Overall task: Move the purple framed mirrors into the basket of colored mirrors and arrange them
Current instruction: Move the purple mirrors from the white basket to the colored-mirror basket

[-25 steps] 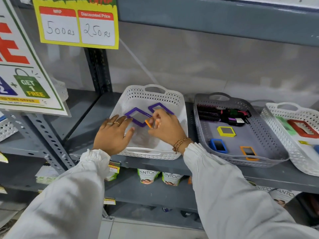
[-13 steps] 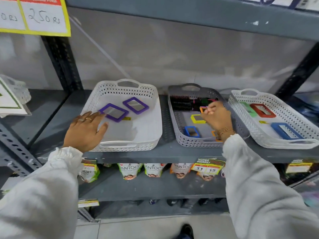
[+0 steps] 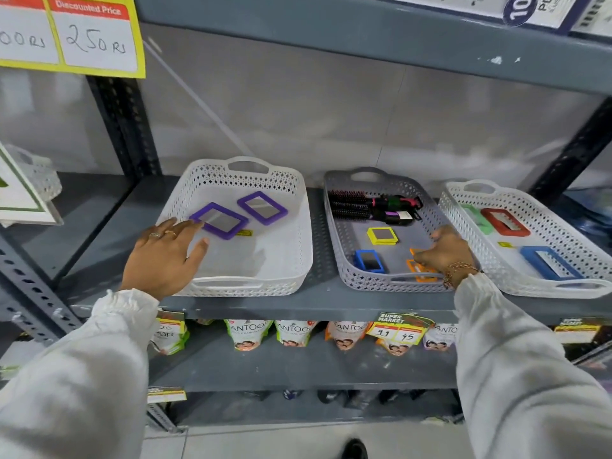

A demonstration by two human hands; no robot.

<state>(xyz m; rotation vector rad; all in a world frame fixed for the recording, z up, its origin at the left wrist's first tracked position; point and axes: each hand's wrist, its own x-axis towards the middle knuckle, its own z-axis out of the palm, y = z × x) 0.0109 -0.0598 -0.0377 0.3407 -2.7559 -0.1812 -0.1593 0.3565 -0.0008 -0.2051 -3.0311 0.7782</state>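
Two purple framed mirrors lie flat in the white basket (image 3: 299, 250) on the left: one (image 3: 219, 220) nearer me, the other (image 3: 262, 208) behind it to the right. My left hand (image 3: 165, 256) rests with fingers spread on that basket's left rim, its fingertips touching the nearer purple mirror's corner. The grey basket (image 3: 334, 246) in the middle holds a yellow mirror (image 3: 382, 235), a blue mirror (image 3: 368, 261) and orange mirrors (image 3: 421, 272). My right hand (image 3: 445, 253) is low in the grey basket's near right corner, fingers curled on an orange mirror.
Hairbrushes (image 3: 364, 205) lie across the back of the grey basket. A third basket (image 3: 563, 286), white, on the right holds larger red (image 3: 505, 221), green and blue (image 3: 546, 263) mirrors. A small yellow tag (image 3: 244, 232) lies beside the nearer purple mirror. Product pouches fill the shelf below.
My right hand carried an orange mirror from the white basket over to the grey basket and lowered it into the near right corner. My left hand stayed on the white basket.
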